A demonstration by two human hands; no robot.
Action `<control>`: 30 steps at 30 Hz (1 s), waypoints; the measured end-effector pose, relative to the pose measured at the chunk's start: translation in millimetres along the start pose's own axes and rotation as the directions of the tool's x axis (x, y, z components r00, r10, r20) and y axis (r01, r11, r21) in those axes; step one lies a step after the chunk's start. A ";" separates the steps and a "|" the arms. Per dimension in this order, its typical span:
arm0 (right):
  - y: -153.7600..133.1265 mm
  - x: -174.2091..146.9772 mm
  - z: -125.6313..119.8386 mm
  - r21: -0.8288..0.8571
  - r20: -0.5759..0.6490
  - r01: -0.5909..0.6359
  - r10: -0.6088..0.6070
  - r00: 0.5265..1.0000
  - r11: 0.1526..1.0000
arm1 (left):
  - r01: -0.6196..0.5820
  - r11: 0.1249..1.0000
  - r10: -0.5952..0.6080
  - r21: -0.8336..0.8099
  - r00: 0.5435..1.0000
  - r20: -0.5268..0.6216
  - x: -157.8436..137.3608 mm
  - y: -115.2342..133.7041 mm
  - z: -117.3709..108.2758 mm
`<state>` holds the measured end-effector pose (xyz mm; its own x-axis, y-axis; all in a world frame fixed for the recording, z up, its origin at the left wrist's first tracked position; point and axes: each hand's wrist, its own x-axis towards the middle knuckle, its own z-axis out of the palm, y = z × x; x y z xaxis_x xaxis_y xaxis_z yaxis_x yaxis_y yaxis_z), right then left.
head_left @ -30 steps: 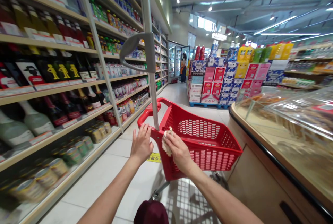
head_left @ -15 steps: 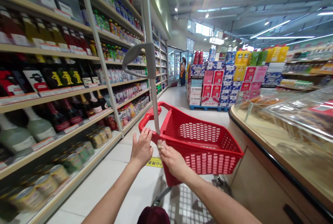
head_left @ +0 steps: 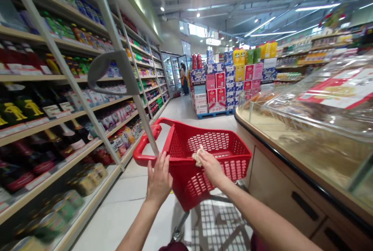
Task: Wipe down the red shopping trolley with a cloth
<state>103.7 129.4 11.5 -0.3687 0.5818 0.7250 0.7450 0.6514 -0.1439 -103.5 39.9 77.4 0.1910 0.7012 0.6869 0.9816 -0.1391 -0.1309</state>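
A red plastic shopping cart point(head_left: 195, 181) with a perforated basket stands in front of me. My left hand point(head_left: 159, 181) rests against its near rim beside the foot of the metal pole point(head_left: 147, 126); its fingers are stretched out and slightly apart. Farther right along that rim, my right hand point(head_left: 212, 167) is closed on a crumpled pale cloth point(head_left: 198, 156) and presses it to the edge. A grey plastic loop point(head_left: 115, 73) is fixed on the pole. The red push handle point(head_left: 142, 146) lies left of my left hand, untouched.
Shelves point(head_left: 67, 117) of bottles and cans line the left. On the right stands a display counter point(head_left: 279, 189) carrying clear plastic packages point(head_left: 326, 88). Stacked drink cartons point(head_left: 215, 91) sit on a blue pallet ahead. A person point(head_left: 183, 79) stands far down the aisle.
My right hand has slid the cloth rightward along the cart's rim, away from the pole. My left hand stays near the pole's foot. The view has turned right, and the pole looks more tilted.
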 end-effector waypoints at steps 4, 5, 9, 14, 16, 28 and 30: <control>32.3 -17.7 -12.2 -0.059 -0.050 -0.125 0.123 0.991 0.990 | -0.037 0.999 0.036 0.009 0.993 0.113 8.3 20.9 12.8; 27.5 -17.2 -9.6 -0.065 -0.054 -0.124 0.121 0.991 0.990 | -0.037 0.999 0.035 0.013 0.990 0.138 9.9 27.2 16.0; 2.0 -11.5 6.3 -0.051 -0.043 0.053 -0.055 0.998 0.997 | -0.049 0.999 0.043 0.023 0.981 0.191 11.0 47.4 25.5; 53.7 -34.6 -24.9 -0.075 0.037 0.037 -0.034 0.999 0.997 | -0.070 0.997 0.067 0.010 0.978 0.197 8.3 49.9 27.4; 76.7 -43.4 -41.7 -0.088 0.035 -0.033 0.036 0.999 0.996 | -0.064 0.998 0.063 -0.002 0.979 0.194 9.7 52.8 28.9; 9.0 -7.9 -12.6 0.071 0.053 -0.252 0.249 0.967 0.965 | -0.073 0.997 0.078 -0.030 0.957 0.278 14.6 86.7 43.6; 5.8 -5.8 -9.6 0.079 0.076 -0.212 0.207 0.975 0.974 | -0.052 0.998 0.057 -0.025 0.959 0.277 12.9 86.0 44.8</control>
<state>115.5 125.1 13.0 -0.2481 0.7391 0.6262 0.7599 0.5494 -0.3474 -16.5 68.3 43.0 0.2404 0.8581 0.4537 0.9699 -0.1933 -0.1484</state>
